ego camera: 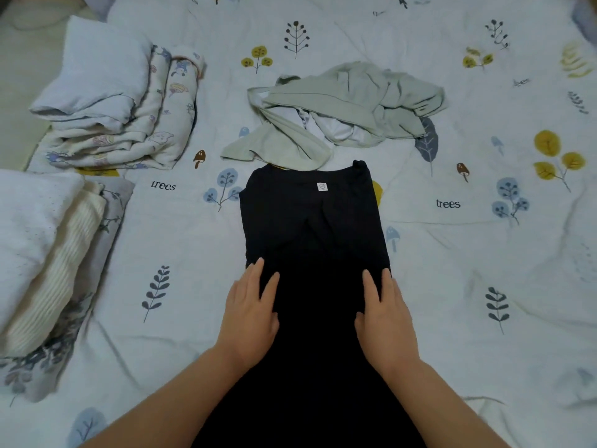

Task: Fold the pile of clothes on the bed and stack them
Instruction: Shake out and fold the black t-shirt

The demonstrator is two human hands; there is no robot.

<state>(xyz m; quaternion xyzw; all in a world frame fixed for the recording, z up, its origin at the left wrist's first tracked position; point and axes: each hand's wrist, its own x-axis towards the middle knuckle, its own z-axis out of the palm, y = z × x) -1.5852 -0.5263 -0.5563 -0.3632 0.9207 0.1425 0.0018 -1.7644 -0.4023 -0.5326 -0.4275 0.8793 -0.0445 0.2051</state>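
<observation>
I see the black shirt (311, 240) lying in the middle of the frame on the bed (484, 253). My left hand (250, 318) and right hand (384, 318) lie flat on it, fingers straight, holding nothing. The green clothes (339, 114) just above touch its top. If I fold upward, they could get caught inside, I think.

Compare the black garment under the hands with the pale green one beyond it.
The black garment lies flat and smoothed, sides folded inward; the pale green garment is crumpled and unfolded. Left hand and right hand press the black one; nothing touches the green one. Both lie on the printed bedcover.
</observation>
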